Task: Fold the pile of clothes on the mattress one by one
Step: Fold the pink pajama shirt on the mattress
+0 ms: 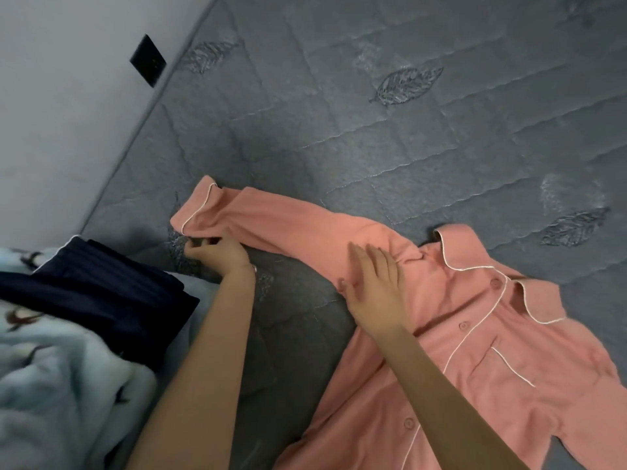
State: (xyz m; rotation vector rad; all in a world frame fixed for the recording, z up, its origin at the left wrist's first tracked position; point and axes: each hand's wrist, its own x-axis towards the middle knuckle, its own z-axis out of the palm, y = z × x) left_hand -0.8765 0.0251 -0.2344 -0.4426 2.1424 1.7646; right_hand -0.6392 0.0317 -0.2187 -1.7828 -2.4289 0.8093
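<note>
- Pinched the lower edge of the cuff [200, 212] with the left hand [220, 254], fingers and thumb curled onto the fabric at the very end of the sleeve [278, 220].
- Laid the right hand [373, 286] flat on the pink shirt [475, 351], palm down, fingers straight and close together, just where sleeve meets shoulder; gripped nothing with it, only pressed on the cloth.
- Found the pink shirt spread front-up on the grey quilted mattress [373, 113], with the collar [475, 262] toward the far right and the lower part running off the bottom edge of the view.
- Saw the sleeve stretched out leftward from the shoulder across the mattress, with the cuff raised a little off the surface above the left hand.
- Noted white piping on cuff, collar, front edge and chest pocket [502, 361], and pink buttons [463, 325] down the front.
- Could not make out the other sleeve clearly at the right edge, where the cloth bunched and blurred.
- Saw a folded navy garment [112, 293] left of the left forearm, resting on a light blue fleece blanket [51, 385] with dark markings, well apart from the pink shirt.
- Noted a pale wall [51, 113] along the mattress's far left side, with a black square plate [148, 60] fixed on it.
</note>
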